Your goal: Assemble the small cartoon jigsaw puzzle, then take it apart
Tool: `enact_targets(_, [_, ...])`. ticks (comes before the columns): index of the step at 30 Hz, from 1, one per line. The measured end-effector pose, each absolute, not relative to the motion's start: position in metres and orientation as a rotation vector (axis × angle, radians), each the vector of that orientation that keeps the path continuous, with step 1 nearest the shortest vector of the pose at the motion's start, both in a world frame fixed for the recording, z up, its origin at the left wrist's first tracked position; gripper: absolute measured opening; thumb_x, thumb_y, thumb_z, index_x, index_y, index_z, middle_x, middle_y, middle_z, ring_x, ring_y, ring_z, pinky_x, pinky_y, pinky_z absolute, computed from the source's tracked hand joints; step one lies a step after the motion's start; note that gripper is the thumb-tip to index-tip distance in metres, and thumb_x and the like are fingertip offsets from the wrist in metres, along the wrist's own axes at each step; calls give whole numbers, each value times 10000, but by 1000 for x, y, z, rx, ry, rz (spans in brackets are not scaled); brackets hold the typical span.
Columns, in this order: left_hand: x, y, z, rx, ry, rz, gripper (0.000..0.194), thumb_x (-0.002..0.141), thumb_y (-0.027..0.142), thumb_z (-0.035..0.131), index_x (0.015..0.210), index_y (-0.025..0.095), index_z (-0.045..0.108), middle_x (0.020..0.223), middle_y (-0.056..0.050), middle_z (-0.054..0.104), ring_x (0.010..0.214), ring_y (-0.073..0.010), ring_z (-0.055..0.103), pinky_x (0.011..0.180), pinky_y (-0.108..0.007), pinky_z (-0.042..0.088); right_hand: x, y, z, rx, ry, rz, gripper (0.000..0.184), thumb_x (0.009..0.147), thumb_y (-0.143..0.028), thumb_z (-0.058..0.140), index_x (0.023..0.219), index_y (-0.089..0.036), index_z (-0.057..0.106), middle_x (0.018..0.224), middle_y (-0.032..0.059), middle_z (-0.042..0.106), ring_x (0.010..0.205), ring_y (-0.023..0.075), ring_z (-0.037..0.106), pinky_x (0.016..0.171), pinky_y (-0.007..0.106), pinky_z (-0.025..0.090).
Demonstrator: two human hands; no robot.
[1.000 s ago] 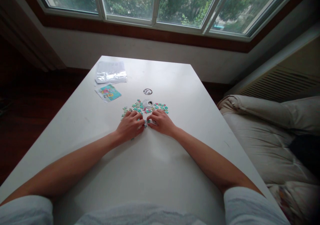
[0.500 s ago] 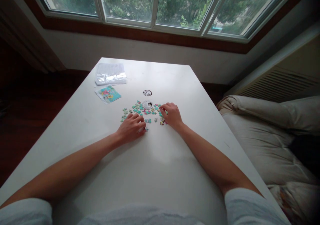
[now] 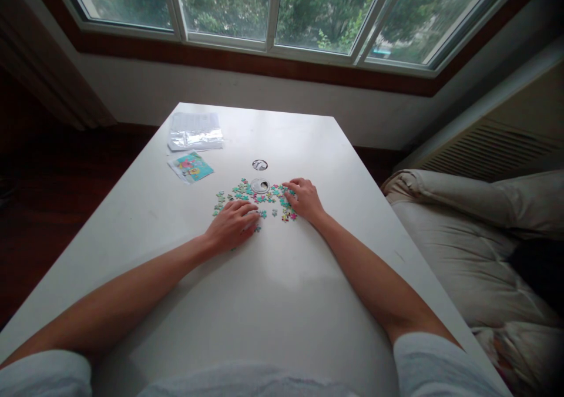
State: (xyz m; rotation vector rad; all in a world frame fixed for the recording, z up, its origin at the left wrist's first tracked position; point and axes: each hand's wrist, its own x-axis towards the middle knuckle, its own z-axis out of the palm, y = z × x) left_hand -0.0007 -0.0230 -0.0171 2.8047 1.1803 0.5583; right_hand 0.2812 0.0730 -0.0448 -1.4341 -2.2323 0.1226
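Small jigsaw puzzle pieces (image 3: 241, 191), mostly teal and green with some pink and yellow, lie loosely spread over the white table (image 3: 273, 303). My left hand (image 3: 232, 222) rests palm down at the near left of the spread, its fingers stretched over a few pieces. Whatever lies under that palm is hidden. On the right side of the spread, my right hand (image 3: 306, 199) has its fingers apart, the tips touching or just above some teal pieces. A clear round lid or dish (image 3: 259, 185) sits among the pieces between my hands.
Behind the pieces lies a dark-rimmed disc (image 3: 259, 165). A colourful picture card (image 3: 192, 167) and a clear plastic sleeve with papers (image 3: 196, 131) lie at the far left. A beige sofa (image 3: 458, 250) stands to the right; windows (image 3: 268, 12) are beyond the table.
My left fingers have stretched out further over the pieces. The right hand's fingers have spread from a near pinch, and a pink piece beside it shows more fully.
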Motion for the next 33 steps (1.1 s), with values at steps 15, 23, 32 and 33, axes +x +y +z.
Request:
enact_targets(15, [-1,-23,-13,2800,1081,596,233,993,267,529,1137,248,711,1201,-51,725,1190,-241,572,1046,-438,424,279,68,-38,-1432,-2254,162,140,875,-250,663,988,-254,747,1098,86,664,1059,284,540,939,443,438])
enact_targets(23, [1,-23,-17,2809,957,553,274,1005,269,501,1197,250,695,1268,-39,709,1245,-231,567,1080,-419,431,276,65,-36,-1401,-2264,185,193,884,-288,679,1062,-275,753,1100,79,662,1052,276,548,946,438,444])
enact_targets(32, [2,-26,-15,2818,850,536,278,1011,260,482,1182,242,699,1241,-48,723,1230,-223,585,1057,-405,445,281,69,-40,-1394,-2239,192,239,874,-157,630,1039,-276,755,1096,74,666,1060,278,544,932,441,444])
enact_targets(33, [2,-26,-15,2820,848,540,277,1010,257,483,1185,241,697,1242,-48,723,1231,-223,585,1056,-403,445,283,70,-39,-1401,-2239,188,253,869,-142,622,1036,-275,757,1097,75,667,1061,279,542,930,441,442])
